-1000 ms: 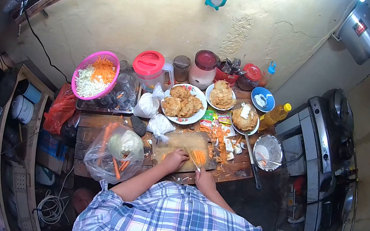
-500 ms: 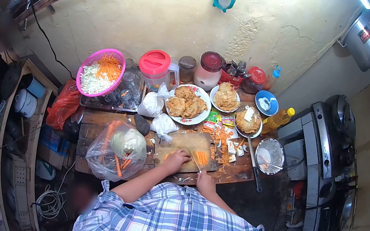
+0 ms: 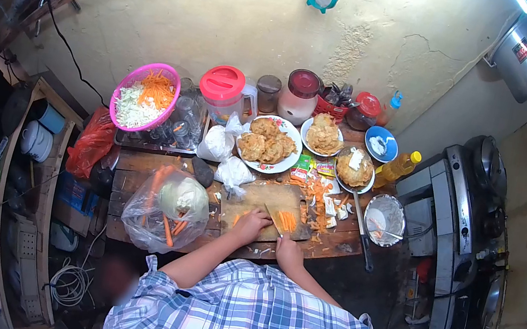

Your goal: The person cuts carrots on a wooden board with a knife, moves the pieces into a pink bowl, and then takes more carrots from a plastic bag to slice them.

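My left hand (image 3: pixel 252 225) rests on a wooden cutting board (image 3: pixel 261 199), its fingers closed and pressing down a carrot (image 3: pixel 236 218) that mostly hides beneath them. My right hand (image 3: pixel 289 252) is wrapped round the handle of a knife (image 3: pixel 274 218). The blade points up and left, close beside the left fingertips. Just right of the blade lies a pile of cut carrot sticks (image 3: pixel 285 222). Left of the board, a clear plastic bag (image 3: pixel 141 222) holds a cabbage (image 3: pixel 180 196) and several whole carrots (image 3: pixel 167 231).
A pink basket (image 3: pixel 123 78) of shredded cabbage and carrot stands back left. Plates of fritters (image 3: pixel 267 144) line the back, near a red-lidded pitcher (image 3: pixel 221 91). Peelings and wrappers lie right of the board, beside a long-handled ladle (image 3: pixel 363 233) and a silver bowl (image 3: pixel 386 216).
The knife blade has swung up and left, with more of it showing by the left fingers. My right hand has shifted slightly left; my left hand stays on the carrot.
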The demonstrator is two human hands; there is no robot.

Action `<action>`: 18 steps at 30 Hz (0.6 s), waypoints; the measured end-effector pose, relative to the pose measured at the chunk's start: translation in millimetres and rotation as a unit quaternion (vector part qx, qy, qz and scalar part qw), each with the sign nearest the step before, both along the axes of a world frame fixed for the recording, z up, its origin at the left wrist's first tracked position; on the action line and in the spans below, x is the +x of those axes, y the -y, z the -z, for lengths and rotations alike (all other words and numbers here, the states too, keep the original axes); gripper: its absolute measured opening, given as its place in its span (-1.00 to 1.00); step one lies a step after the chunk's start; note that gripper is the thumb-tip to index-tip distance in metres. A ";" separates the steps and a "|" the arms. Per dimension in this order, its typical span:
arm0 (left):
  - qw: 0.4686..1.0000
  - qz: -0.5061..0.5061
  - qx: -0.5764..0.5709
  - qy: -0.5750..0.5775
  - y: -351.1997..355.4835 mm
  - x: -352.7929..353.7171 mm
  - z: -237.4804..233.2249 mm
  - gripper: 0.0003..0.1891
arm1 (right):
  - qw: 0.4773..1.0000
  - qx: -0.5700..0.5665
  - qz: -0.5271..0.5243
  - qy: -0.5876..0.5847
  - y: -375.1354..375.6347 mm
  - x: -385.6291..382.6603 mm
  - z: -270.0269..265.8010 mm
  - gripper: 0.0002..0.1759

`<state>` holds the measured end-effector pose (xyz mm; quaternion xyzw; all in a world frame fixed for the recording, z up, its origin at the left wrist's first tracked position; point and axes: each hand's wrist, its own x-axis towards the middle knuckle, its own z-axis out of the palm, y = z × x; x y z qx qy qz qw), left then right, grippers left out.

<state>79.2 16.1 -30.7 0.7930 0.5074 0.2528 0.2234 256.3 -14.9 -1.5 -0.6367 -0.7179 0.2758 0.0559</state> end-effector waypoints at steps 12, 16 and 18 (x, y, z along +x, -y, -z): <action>0.998 -0.006 0.060 0.007 5.9 2.3 2.7 -0.72 | 0.995 0.003 0.058 -0.075 3.0 3.1 4.9 -0.67; 0.998 -0.007 0.062 0.016 5.6 3.2 6.6 -0.68 | 0.999 -0.003 0.035 -0.014 4.2 3.1 0.0 -0.68; 0.998 -0.010 0.065 0.005 7.9 4.4 6.6 -0.67 | 1.000 -0.003 0.024 -0.006 3.8 3.6 -1.6 -0.68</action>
